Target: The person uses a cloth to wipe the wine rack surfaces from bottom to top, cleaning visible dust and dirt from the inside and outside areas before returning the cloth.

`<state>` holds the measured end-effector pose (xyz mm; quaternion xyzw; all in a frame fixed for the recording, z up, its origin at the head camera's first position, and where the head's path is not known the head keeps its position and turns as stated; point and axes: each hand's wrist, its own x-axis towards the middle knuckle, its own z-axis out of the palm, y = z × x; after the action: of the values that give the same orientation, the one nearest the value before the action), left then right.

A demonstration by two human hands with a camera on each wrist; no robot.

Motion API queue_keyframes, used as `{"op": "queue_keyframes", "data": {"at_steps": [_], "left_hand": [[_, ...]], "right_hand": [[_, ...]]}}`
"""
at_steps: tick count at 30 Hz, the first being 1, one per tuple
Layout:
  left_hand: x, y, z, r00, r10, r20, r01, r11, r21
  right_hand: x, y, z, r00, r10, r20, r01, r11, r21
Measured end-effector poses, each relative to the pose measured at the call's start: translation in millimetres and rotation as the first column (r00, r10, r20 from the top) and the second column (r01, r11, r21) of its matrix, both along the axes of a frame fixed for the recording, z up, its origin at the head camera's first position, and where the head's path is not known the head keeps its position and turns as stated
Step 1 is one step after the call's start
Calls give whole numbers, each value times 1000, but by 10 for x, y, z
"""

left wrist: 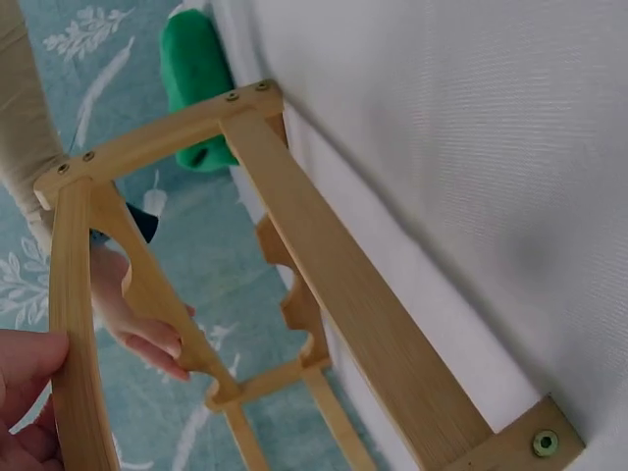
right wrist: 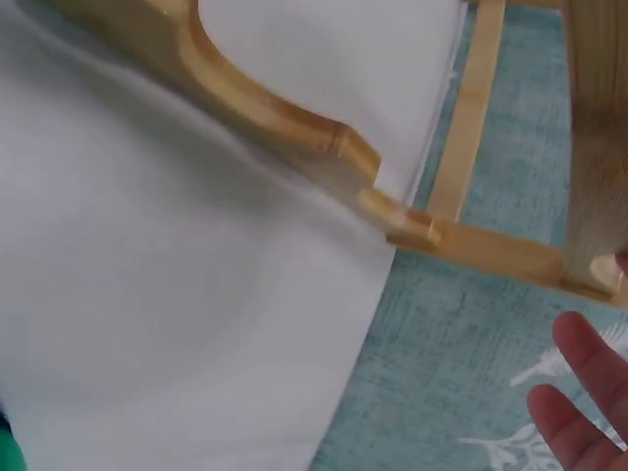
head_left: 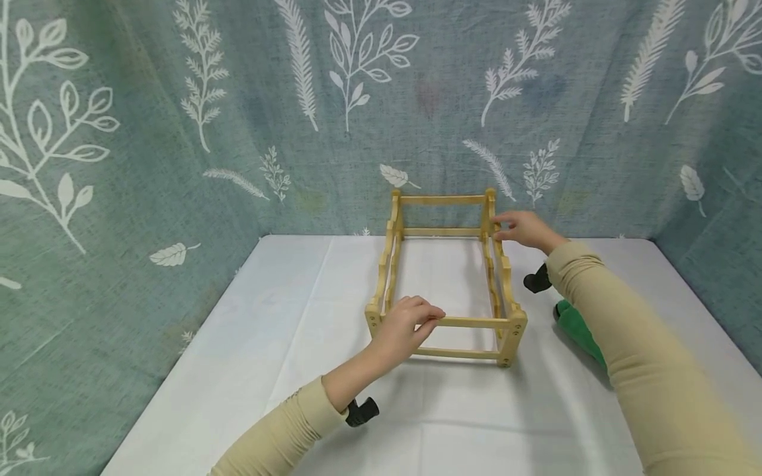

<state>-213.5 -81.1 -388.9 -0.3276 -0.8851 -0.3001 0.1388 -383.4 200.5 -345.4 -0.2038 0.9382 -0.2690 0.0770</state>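
Observation:
A light wooden wine rack (head_left: 470,322) with scalloped side rails stands on the white table. Its front top bar is pinched by my left hand (head_left: 405,330), left of the bar's middle. In the left wrist view, the left thumb (left wrist: 34,355) presses against that bar (left wrist: 78,324). My right hand (head_left: 526,230) is at the rack's far right corner, fingertips right at the side rail. Seen from the right wrist, two of its fingers (right wrist: 589,358) extend straight and spread beside the end of the rack (right wrist: 500,257), and another fingertip shows at the wood by the frame edge.
A green soft-looking object (head_left: 579,330) with a dark end lies right of the rack, partly hidden by the right sleeve. Each wrist carries a black camera mount (head_left: 362,411). Behind the table (head_left: 286,344) hangs a blue-green leaf-patterned cloth (head_left: 440,99), which also runs along both sides.

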Motion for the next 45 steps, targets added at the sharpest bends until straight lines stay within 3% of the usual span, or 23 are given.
{"op": "queue_keyframes", "data": {"at_steps": [6,9,15,18,22,24,27,29,31,35,37,38,39,40,42,44,45], "left_hand": [[-4,-33,12,1000,5,-30,-5,1000,-4],[-9,-105,-1,998,-6,-57,6,1000,0],[-81,-411,-13,992,-118,-46,118,993,6],[-184,-609,-39,972,-222,-81,223,975,-1],[-388,-892,-95,917,-360,-171,367,930,8],[-492,-1024,-119,898,-386,-211,399,917,19],[-636,-1198,-148,897,-361,-253,382,923,38],[-717,-1293,-153,913,-320,-252,343,938,55],[-795,-1371,-151,932,-274,-237,297,952,70],[-929,-1481,-104,971,-192,-139,206,974,90],[-987,-1517,-82,983,-156,-93,165,982,95],[-1004,-1533,-68,988,-140,-68,146,985,94],[-1012,-1546,-52,992,-121,-38,124,988,86],[-1007,-1559,-33,994,-105,-12,105,992,71],[-960,-1573,20,997,-70,35,70,997,14],[-843,-1556,113,995,-39,92,45,997,-58],[-764,-1531,165,993,-26,117,37,995,-96]], "right_hand": [[53,13,-4,1000,-9,-11,9,1000,-8],[132,36,-26,998,5,-66,-3,999,36],[387,59,-107,982,15,-187,-7,999,42],[548,53,-153,976,-2,-219,2,1000,1],[786,5,-214,966,-36,-256,31,999,-27],[915,-44,-235,962,-62,-268,57,998,-27],[1114,-150,-264,947,-115,-299,112,993,-27],[1241,-238,-289,924,-150,-351,154,988,-18],[1357,-326,-329,884,-175,-434,190,982,-9],[1523,-502,-403,765,-188,-616,254,967,21],[1562,-585,-424,693,-174,-700,275,961,33],[1574,-618,-425,668,-163,-726,284,958,46],[1585,-641,-415,660,-152,-736,289,956,61],[1590,-650,-397,667,-138,-732,279,957,74],[1586,-613,-312,732,-107,-673,220,972,85],[1555,-476,-197,809,-71,-583,146,986,83],[1522,-368,-142,827,-38,-560,98,992,78]]}}
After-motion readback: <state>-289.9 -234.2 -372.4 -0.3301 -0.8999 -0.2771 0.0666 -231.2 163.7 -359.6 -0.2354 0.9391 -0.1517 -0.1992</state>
